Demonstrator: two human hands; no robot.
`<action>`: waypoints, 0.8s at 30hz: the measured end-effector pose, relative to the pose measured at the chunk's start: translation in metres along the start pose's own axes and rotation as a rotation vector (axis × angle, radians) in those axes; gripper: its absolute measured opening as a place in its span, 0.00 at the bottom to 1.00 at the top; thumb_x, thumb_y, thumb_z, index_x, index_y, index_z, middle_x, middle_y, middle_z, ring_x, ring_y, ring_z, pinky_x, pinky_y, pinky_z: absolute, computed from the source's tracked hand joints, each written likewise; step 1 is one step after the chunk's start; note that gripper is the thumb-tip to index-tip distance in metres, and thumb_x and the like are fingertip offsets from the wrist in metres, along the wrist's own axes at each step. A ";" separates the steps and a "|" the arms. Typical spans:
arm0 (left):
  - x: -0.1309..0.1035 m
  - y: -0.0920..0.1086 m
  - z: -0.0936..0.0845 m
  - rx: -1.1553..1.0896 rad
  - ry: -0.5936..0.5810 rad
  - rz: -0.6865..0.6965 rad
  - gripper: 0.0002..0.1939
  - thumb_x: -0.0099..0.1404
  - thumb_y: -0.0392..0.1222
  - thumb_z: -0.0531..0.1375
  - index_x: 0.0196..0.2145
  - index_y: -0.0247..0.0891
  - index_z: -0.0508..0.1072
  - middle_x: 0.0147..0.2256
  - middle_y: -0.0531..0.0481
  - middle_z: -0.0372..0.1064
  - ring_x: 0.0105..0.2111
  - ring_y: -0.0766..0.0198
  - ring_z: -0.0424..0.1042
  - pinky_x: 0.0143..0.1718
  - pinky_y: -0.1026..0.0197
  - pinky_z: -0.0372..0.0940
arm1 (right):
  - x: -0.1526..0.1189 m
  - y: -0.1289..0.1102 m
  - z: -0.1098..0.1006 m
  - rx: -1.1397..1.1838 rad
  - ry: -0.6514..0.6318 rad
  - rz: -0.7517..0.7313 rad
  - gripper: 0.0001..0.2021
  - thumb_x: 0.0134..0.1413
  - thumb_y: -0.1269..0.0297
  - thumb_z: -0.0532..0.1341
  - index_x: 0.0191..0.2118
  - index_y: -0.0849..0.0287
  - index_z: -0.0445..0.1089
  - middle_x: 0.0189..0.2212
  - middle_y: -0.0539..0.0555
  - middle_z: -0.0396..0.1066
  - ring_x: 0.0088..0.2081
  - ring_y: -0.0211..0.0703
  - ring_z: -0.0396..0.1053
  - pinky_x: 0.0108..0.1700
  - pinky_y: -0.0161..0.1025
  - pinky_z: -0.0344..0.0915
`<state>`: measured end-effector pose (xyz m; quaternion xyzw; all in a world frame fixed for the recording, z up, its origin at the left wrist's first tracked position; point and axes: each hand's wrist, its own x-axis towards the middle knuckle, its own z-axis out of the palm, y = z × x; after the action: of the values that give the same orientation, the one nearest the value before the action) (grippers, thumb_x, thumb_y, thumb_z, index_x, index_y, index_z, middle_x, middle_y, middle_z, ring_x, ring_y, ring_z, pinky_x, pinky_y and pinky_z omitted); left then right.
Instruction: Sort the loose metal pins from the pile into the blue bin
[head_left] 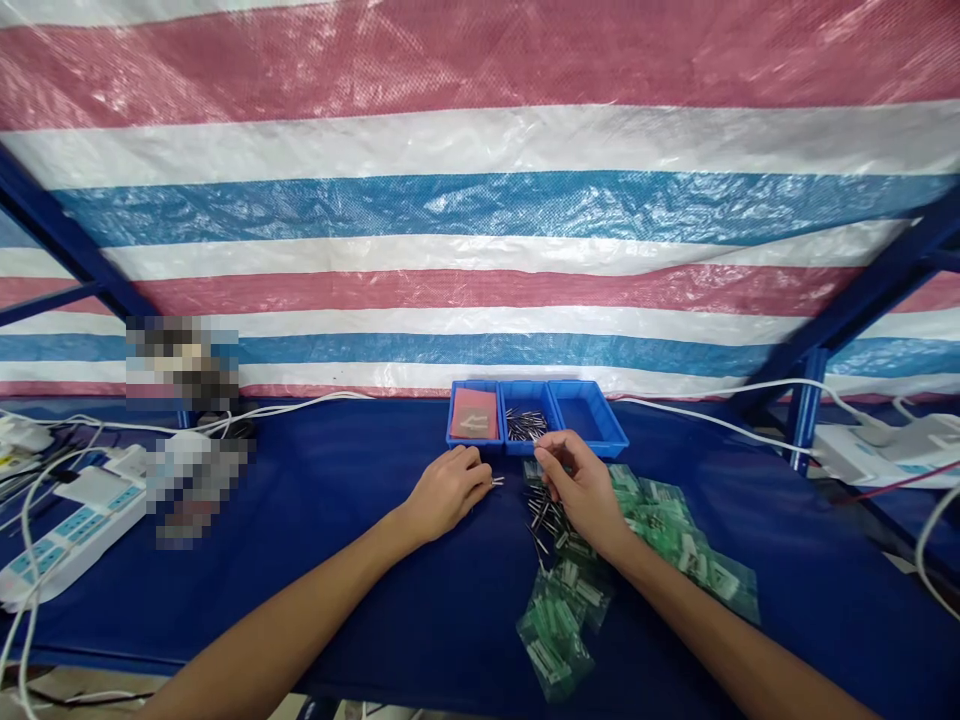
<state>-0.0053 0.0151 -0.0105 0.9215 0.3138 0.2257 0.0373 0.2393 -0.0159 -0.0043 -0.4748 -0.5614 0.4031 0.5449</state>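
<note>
My left hand (448, 492) is closed over the blue tabletop, with small metal pieces (496, 482) showing at its fingertips. Thumb and index finger of my right hand (576, 480) are pinched just in front of the middle blue bin (529, 388); whatever they hold is too small to name. That bin contains many thin dark and silver metal pieces (525, 425). A pile of similar pieces (541, 515) lies beside my right hand. Green-tinted plastic packets (555, 630) are spread under and around my right wrist.
The left bin (452, 412) holds a pink sheet and a small clear packet; another blue bin (589, 410) stands right. Power strips (75, 535) and white cables lie at both sides. A striped sheet (480, 210) hangs behind, between blue frame bars.
</note>
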 end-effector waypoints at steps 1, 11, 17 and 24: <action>0.000 0.000 0.000 0.001 -0.005 -0.002 0.14 0.82 0.43 0.52 0.37 0.38 0.70 0.39 0.48 0.66 0.39 0.60 0.67 0.42 0.59 0.63 | 0.000 0.000 0.000 0.000 0.001 0.001 0.16 0.65 0.44 0.66 0.44 0.51 0.72 0.30 0.50 0.67 0.26 0.43 0.64 0.21 0.37 0.62; 0.002 0.002 -0.003 0.000 0.001 0.001 0.16 0.83 0.44 0.51 0.36 0.39 0.70 0.38 0.48 0.66 0.38 0.60 0.66 0.41 0.58 0.63 | 0.000 0.000 0.001 0.012 0.003 0.010 0.16 0.65 0.44 0.67 0.44 0.51 0.73 0.29 0.50 0.67 0.26 0.43 0.64 0.20 0.36 0.61; 0.001 0.001 0.000 0.002 0.021 -0.003 0.16 0.83 0.44 0.51 0.37 0.38 0.70 0.37 0.48 0.66 0.38 0.59 0.67 0.41 0.58 0.64 | 0.003 -0.007 0.003 0.116 -0.014 0.069 0.21 0.61 0.41 0.68 0.42 0.55 0.75 0.29 0.51 0.70 0.22 0.38 0.63 0.18 0.34 0.61; 0.002 0.002 -0.001 -0.053 0.043 -0.007 0.16 0.82 0.45 0.53 0.40 0.38 0.75 0.38 0.47 0.70 0.39 0.59 0.69 0.43 0.57 0.68 | 0.004 -0.009 0.002 0.168 -0.015 0.080 0.22 0.61 0.39 0.68 0.42 0.56 0.77 0.31 0.52 0.71 0.22 0.37 0.64 0.17 0.33 0.62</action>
<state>-0.0029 0.0148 -0.0082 0.9140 0.3116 0.2537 0.0556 0.2363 -0.0134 0.0049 -0.4465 -0.5102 0.4737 0.5622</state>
